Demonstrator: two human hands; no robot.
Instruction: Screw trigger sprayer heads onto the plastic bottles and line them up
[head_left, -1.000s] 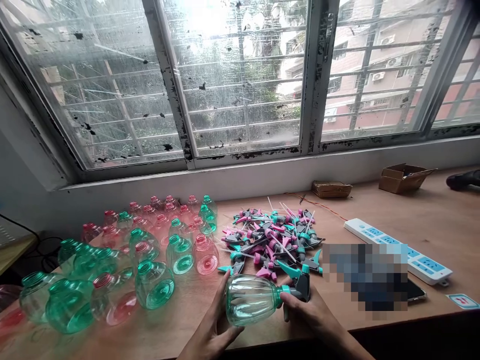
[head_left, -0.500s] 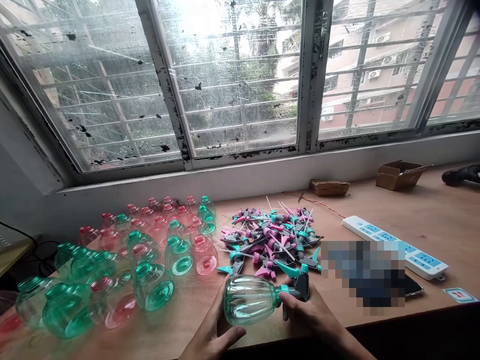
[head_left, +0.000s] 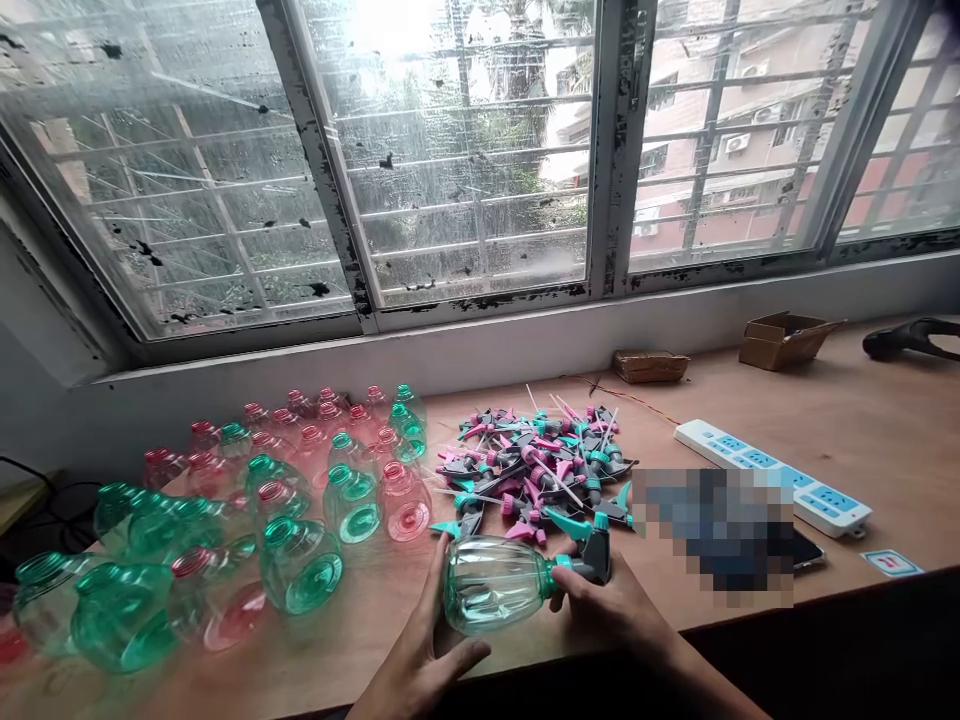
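Note:
A clear green spray bottle [head_left: 495,585] lies sideways between my hands above the front edge of the table. Its base faces left, toward my left hand [head_left: 431,640], which cups that end with thumb and fingers around it. On the right, my right hand [head_left: 604,600] grips the teal collar of the grey and teal trigger spray head [head_left: 592,555] seated at the bottle's neck. A thin tube shows inside the bottle. Just behind lies a heap of trigger spray heads [head_left: 536,470] in pink, teal and grey, with white tubes sticking out.
Several open green and red bottles [head_left: 300,565] stand at the left. Right of the heap are a blurred-out dark phone [head_left: 802,545], a white power strip [head_left: 772,475] and a small card [head_left: 890,563]. Two cardboard boxes [head_left: 784,340] sit near the window wall.
The view has shifted slightly. My right hand's fingers have changed position around the collar of the spray head, while my left hand keeps holding the bottle's base end.

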